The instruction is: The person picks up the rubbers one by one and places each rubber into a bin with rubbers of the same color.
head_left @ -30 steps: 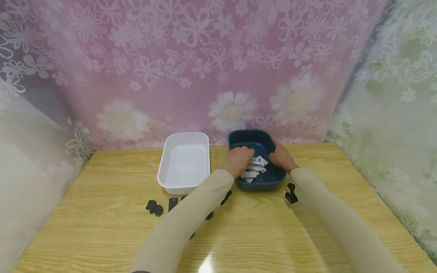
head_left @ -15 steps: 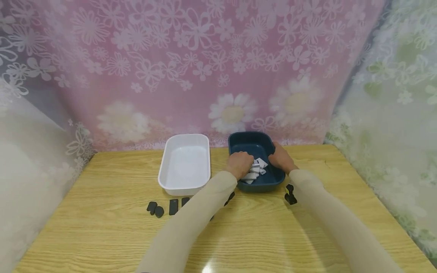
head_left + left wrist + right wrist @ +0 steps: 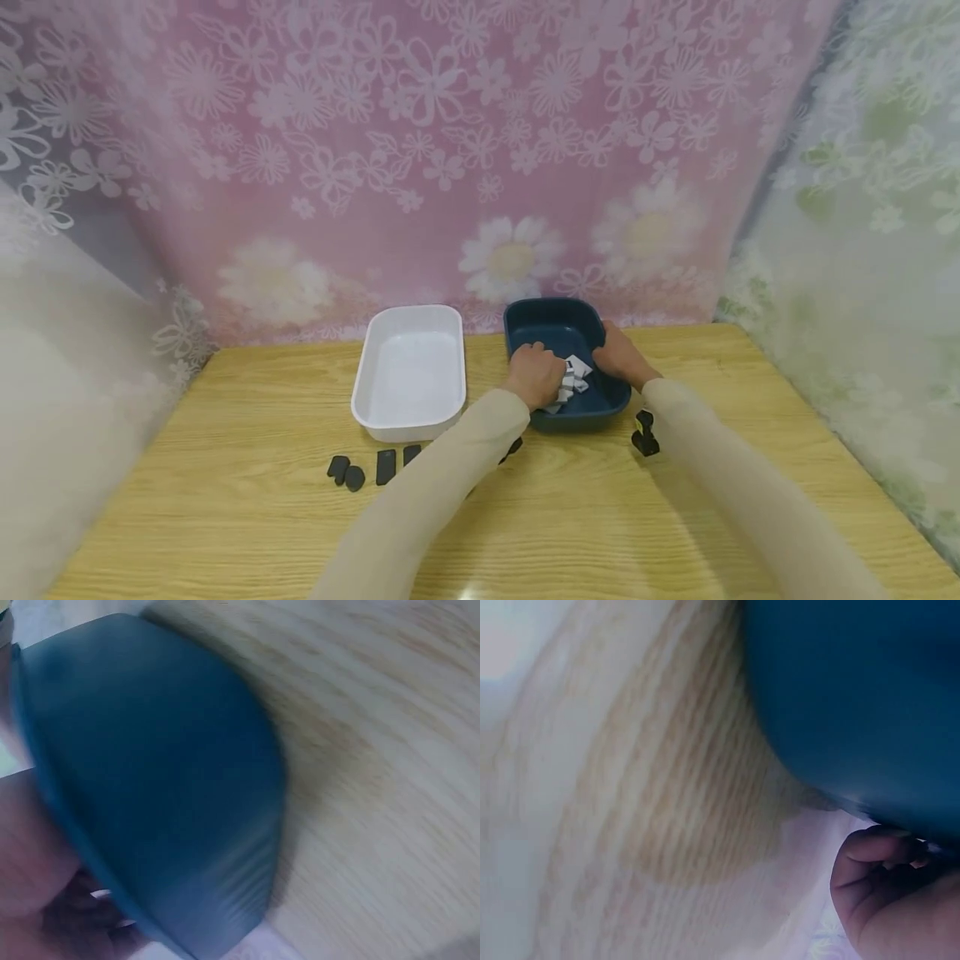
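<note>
A dark blue plastic bin point(image 3: 558, 310) stands at the back of the table with several small white pieces point(image 3: 577, 367) inside, some printed. My left hand point(image 3: 535, 375) reaches over its left rim, right at the white pieces. Its fingers are mostly hidden from the head camera; in the left wrist view the hand point(image 3: 34, 840) is beyond the rim with fingers bent, and I cannot tell whether they hold a piece. My right hand point(image 3: 622, 357) grips the bin's right rim, and bent fingers point(image 3: 866, 851) show against the wall in the right wrist view.
Left of the blue bin stands a white bin point(image 3: 408, 433). In front of it lie several small black objects, among them a flat rectangle point(image 3: 386, 467) and a rounded piece point(image 3: 355, 478); my left sleeve point(image 3: 442, 475) covers part of that area. A floral curtain hangs behind the table.
My left hand has shifted slightly right and nearer over the white pieces, covering more of them. The right hand keeps its grip on the rim. The whole head view has slid down slightly.
</note>
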Demonstrator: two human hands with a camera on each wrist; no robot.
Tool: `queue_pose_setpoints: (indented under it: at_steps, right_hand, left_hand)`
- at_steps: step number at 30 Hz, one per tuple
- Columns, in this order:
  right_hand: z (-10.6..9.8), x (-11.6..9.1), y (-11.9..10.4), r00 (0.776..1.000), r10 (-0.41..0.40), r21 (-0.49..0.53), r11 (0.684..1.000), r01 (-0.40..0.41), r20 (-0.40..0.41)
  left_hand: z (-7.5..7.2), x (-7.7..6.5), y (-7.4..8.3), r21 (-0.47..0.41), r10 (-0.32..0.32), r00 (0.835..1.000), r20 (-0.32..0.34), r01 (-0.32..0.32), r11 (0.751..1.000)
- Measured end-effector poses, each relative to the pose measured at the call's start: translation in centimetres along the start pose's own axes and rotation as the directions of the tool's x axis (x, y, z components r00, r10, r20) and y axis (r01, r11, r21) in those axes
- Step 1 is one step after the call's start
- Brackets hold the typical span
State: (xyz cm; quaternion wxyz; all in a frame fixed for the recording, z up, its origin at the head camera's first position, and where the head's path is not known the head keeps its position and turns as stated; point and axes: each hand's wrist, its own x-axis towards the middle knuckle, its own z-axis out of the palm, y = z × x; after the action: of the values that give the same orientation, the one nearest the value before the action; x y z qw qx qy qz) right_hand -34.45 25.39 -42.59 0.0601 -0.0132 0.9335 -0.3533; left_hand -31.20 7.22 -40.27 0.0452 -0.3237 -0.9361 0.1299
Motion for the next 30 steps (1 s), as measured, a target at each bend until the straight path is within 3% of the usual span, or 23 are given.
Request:
queue_pose_setpoints:
  at_steps: [5, 7, 12, 15, 18, 23, 26, 30]
  right_hand:
    - [-0.1, 0.0, 0.0, 1.0, 0.005, 0.076, 0.997, -0.007, 0.022]
    - [-0.2, -0.1, 0.0, 0.999, 0.02, 0.102, 0.994, -0.024, 0.039]
    - [-0.7, -0.2, 0.1, 1.0, -0.013, 0.04, 0.999, 0.011, 0.027]
    - [-1.0, -0.4, -0.4, 0.997, -0.068, -0.068, 0.996, 0.066, -0.025]
    - [-1.4, -0.6, -1.5, 0.991, -0.115, -0.163, 0.981, 0.103, -0.067]
    - [-1.0, -0.5, -3.8, 0.984, -0.168, -0.236, 0.96, 0.151, -0.056]
    - [-0.2, -0.3, -5.4, 0.979, -0.201, -0.256, 0.948, 0.187, -0.029]
    - [1.4, -0.2, -7.7, 0.968, -0.252, -0.289, 0.927, 0.238, -0.012]
  left_hand:
    - [-0.8, -0.7, -0.7, -0.065, -0.034, 0.996, 0.086, 0.039, 0.997]
    - [-0.9, -1.1, -1.4, -0.106, -0.034, 0.996, 0.085, 0.043, 0.993]
    - [-1.1, -2.4, -4.4, -0.168, -0.025, 0.998, -0.057, 0.015, 0.986]
    - [-1.6, -3.4, -6.5, -0.161, -0.048, 0.986, -0.157, 0.022, 0.987]
    - [-1.7, -4.4, -8.8, -0.158, -0.108, 0.972, -0.209, 0.075, 0.985]
    - [-1.2, -6.6, -12.5, -0.203, -0.213, 0.964, -0.158, 0.179, 0.963]
    - [-0.9, -7.8, -14.3, -0.222, -0.256, 0.961, -0.101, 0.229, 0.948]
    - [-0.2, -9.3, -16.2, -0.227, -0.304, 0.95, -0.077, 0.28, 0.933]
